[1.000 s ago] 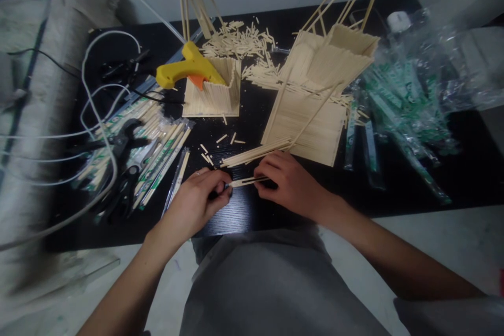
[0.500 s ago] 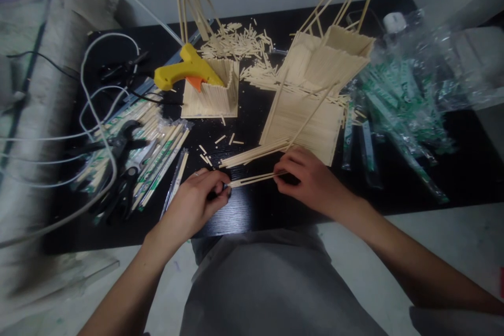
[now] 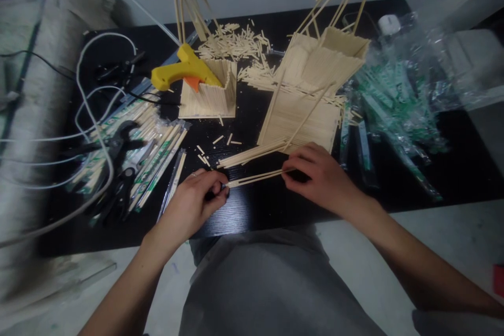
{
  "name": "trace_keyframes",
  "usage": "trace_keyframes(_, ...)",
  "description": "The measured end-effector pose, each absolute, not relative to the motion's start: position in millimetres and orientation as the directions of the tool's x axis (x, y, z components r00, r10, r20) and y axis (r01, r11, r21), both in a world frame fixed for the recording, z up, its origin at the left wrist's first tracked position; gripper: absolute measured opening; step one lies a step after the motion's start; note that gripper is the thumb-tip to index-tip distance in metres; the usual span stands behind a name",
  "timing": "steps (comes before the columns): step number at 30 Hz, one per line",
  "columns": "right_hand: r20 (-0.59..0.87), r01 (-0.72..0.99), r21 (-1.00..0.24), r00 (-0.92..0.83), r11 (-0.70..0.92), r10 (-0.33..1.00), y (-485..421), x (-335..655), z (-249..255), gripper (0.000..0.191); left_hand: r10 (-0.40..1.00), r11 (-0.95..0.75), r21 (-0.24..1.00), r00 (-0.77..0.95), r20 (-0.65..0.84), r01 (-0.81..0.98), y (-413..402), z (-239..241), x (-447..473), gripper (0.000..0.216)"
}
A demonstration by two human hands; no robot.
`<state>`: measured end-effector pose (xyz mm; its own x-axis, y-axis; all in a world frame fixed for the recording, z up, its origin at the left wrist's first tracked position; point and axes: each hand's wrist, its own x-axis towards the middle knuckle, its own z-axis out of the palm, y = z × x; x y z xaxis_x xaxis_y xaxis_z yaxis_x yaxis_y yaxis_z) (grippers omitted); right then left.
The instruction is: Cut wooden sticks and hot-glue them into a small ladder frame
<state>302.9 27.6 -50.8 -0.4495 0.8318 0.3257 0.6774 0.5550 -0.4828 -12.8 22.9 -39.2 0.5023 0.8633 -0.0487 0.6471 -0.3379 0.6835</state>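
Observation:
My left hand pinches the near end of a pair of bamboo chopsticks just above the black table. My right hand grips the other end of the same pair, so the sticks span the gap between both hands. A loose bundle of bare sticks lies just beyond them. Behind that bundle lies a flat panel of glued sticks.
A yellow glue gun rests on a small stick box. Wrapped chopsticks, black pliers and white cables lie at the left. Empty green wrappers pile up at the right. Cut stick bits lie at the back.
My right hand has slid to the right along the chopsticks, away from my left hand, baring more of the pair. My left hand has stayed put.

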Motion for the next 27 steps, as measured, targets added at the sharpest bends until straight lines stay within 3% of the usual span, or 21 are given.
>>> trace_keyframes(27,0.261,0.501,-0.584,-0.629,0.639,0.732,41,218,-58,0.002,0.860,-0.339,0.680,0.507,-0.056,0.650,23,-42,-14,0.007)
